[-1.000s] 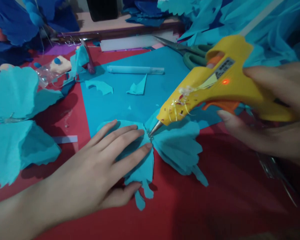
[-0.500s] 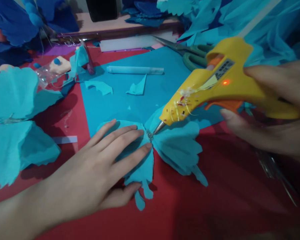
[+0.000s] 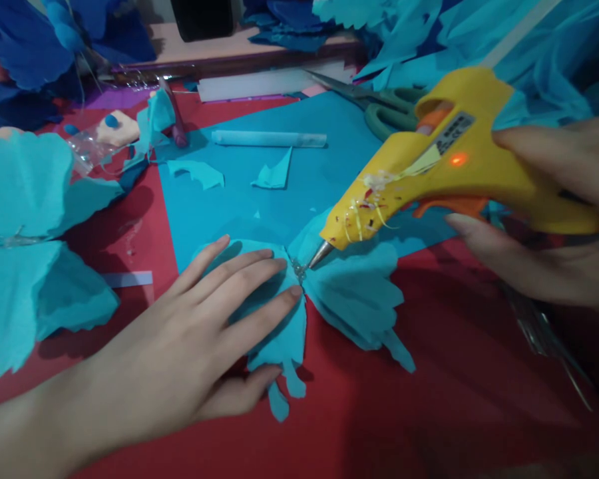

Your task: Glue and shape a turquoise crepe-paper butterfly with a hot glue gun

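Head view: left hand [image 3: 207, 326] lies palm-down (fingers spread) on turquoise wing [image 3: 282, 342].

Under left hand [image 3: 204, 326]: butterfly [image 3: 357, 293]. Left of it: second butterfly [image 3: 24, 193]. Behind: scraps [image 3: 274, 171] on sheet [image 3: 219, 219], scissors [image 3: 392, 120] further back. Right, in right hand [image 3: 574, 273]: glue gun [image 3: 479, 136].

The left hand [image 3: 199, 326] lay palm down, fingers [image 3: 249, 276] slightly spread, thumb [image 3: 242, 397] held apart on the near side; the bare forearm [image 3: 54, 416] slanted back behind it. The right hand [image 3: 566, 269], well apart to its right, was curled in a grip, two digits [image 3: 484, 249] visible.
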{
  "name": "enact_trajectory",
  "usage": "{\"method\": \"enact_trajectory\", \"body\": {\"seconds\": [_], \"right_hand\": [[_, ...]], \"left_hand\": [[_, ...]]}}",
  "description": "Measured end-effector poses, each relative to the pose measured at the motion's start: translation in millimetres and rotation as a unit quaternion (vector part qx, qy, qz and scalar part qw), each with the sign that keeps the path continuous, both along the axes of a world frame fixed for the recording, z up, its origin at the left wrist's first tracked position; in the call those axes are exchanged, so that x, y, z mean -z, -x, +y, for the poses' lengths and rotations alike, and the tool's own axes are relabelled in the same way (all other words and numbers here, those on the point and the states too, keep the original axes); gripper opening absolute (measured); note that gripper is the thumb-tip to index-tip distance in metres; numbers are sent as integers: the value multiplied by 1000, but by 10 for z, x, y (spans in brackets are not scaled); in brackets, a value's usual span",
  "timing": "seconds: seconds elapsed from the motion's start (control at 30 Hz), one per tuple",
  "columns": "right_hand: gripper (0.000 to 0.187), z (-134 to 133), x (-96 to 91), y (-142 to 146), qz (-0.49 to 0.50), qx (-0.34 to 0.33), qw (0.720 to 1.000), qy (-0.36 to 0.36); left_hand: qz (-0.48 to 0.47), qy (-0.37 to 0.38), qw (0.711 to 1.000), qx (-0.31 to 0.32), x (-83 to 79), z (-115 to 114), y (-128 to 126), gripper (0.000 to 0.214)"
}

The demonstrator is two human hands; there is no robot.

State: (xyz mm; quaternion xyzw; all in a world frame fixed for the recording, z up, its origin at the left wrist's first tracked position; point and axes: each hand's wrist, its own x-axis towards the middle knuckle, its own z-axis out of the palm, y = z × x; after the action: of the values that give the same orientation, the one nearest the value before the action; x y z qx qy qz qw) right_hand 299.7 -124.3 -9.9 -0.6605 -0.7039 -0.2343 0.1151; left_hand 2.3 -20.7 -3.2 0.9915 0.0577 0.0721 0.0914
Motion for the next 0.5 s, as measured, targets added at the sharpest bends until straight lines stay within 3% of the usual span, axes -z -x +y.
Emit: {"method": "enact_trajectory", "body": {"seconds": [0.1, 0.33, 0.5], "right_hand": [[55, -18, 30, -23, -1, -24, 1000, -2], [72, 41, 5, 109, 59, 62, 996, 36], [78, 57, -43, 119, 73, 78, 992, 67]], "left_hand": [[1, -11, 1000, 2, 8, -6, 0, 37], [-5, -16, 1000, 10, 16, -4, 4, 38], [-8, -8, 1000, 0, 12, 2, 0, 37]]}}
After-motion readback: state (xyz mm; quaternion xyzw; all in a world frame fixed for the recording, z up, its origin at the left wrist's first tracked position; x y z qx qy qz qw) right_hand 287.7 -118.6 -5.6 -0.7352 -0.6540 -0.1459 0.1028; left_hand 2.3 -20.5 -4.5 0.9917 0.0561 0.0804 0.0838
